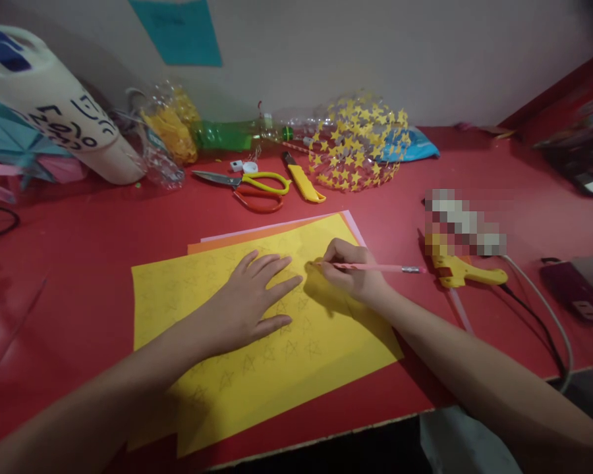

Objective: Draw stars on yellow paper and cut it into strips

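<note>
A sheet of yellow paper (336,375) lies on the red table, with rows of small stars drawn on it in pencil. My left hand (250,299) rests flat on the sheet, fingers spread, covering some of the drawn stars. Pinched in my right hand (350,270) is a pink pencil (383,267), its eraser end pointing right and its tip at the paper's upper right part. Orange paper (197,249) and pink paper (353,227) stick out from under the yellow sheet's far edge.
Behind the paper lie scissors (261,184) and a yellow box cutter (304,179). Yellow stars cover a clear rounded object (358,148). A yellow glue gun (464,271) with its cord lies at right. A white tumbler (74,112) stands at left, near a green bottle (227,135).
</note>
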The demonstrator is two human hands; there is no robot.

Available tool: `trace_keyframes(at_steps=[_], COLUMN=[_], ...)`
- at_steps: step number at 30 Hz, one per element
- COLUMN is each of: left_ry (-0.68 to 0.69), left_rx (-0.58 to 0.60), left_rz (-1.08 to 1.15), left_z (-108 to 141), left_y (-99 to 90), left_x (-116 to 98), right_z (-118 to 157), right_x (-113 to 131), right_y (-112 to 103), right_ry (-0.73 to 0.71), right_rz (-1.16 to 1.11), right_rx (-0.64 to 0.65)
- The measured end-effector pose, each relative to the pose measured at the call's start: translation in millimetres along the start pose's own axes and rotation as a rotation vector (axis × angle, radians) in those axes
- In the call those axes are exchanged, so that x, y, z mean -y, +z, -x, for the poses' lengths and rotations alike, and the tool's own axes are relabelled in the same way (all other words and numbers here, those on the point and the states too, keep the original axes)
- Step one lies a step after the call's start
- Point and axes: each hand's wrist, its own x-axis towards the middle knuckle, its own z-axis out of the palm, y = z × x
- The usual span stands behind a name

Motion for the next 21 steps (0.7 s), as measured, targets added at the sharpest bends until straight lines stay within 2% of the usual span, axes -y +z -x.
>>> trace_keyframes(at_steps=[8,21], left_ry=[0.003,0.003], left_rx=[-0.004,-0.003], left_rz=[0.020,0.014], left_z=[-0.1,-0.6], left_y=[1.3,0.7], left_x=[0.7,-0.5], right_z=[1.8,5.6], right_x=[1.3,2.3], right_y=[-1.3,-2.4], right_ry=[0.029,-0.009], right_rz=[0.023,0.082], right_rx=[-0.043,0.130])
